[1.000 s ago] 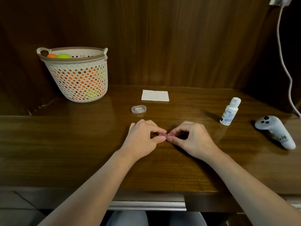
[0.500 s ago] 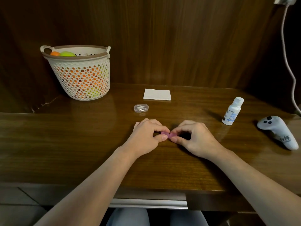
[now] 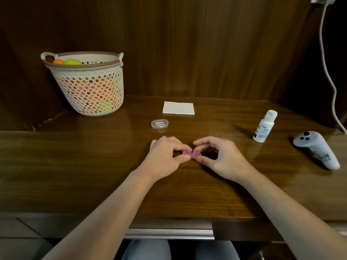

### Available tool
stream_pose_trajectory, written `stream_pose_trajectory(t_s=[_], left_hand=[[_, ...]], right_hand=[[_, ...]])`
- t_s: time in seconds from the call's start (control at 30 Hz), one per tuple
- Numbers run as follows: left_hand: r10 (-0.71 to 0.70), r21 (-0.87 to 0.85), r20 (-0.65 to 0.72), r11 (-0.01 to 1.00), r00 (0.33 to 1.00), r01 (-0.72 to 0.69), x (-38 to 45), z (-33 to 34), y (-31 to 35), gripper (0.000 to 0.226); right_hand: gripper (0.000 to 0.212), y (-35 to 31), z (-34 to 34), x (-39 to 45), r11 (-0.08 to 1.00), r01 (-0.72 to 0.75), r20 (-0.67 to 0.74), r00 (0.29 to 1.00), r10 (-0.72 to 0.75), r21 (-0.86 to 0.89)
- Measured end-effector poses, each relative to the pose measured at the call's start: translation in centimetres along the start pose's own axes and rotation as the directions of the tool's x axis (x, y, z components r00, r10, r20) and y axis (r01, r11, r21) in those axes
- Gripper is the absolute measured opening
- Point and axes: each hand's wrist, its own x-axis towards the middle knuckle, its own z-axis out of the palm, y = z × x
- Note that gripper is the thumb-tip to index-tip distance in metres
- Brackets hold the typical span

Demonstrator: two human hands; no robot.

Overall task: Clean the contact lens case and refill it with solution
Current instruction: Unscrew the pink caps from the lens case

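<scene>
Dim, warm light falls from above, leaving the upper corners and wood panelling nearly black. The polished desk point(image 3: 75, 166) shows soft glare and faint reflections. Wide-angle distortion bows the edges; focus is fairly sharp throughout.

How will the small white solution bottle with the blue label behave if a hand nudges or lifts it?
The small white plastic solution bottle with the blue label stands upright, tall and narrow on a small base, so a nudge near its white cap would probably tip it. The glossy wooden desk suggests a low push slides it. It looks light, and its cylindrical body would likely roll once down.
</scene>
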Motion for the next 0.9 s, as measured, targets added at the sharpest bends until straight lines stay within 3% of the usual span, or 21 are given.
stream_pose_trajectory(t_s=[0.17,0.3,0.47,0.6,0.9], left_hand=[[0.015,0.016,-0.005,1.000,1.000,-0.015,0.10,0.12,-0.20,0.025],[0.013,-0.003,-0.013,1.000,1.000,-0.014,0.11,0.20,-0.31,0.025],[0.016,0.018,-0.015,1.000,1.000,-0.016,0.19,0.21,-0.36,0.025],[0.010,-0.003,-0.017,1.000,1.000,-0.010,0.22,0.26,-0.44,0.026],[0.020,0.001,-0.035,1.000,0.999,-0.020,0.34,0.46,-0.65,0.024]], right_hand=[[0.061,-0.30,0.45,0.24,0.998,-0.003,-0.035,0.999,0.001,-0.055],[0.050,-0.04,0.20,0.09,1.000,-0.016,-0.039,0.999,0.016,-0.003],[0.061,-0.30,0.31,0.11,0.998,-0.014,-0.039,0.999,0.011,-0.066],[0.050,0.17,0.06,0.08,1.000,-0.008,-0.023,1.000,0.008,-0.023],[0.056,0.05,0.10,-0.16,0.999,0.006,-0.008,1.000,-0.006,-0.037]])
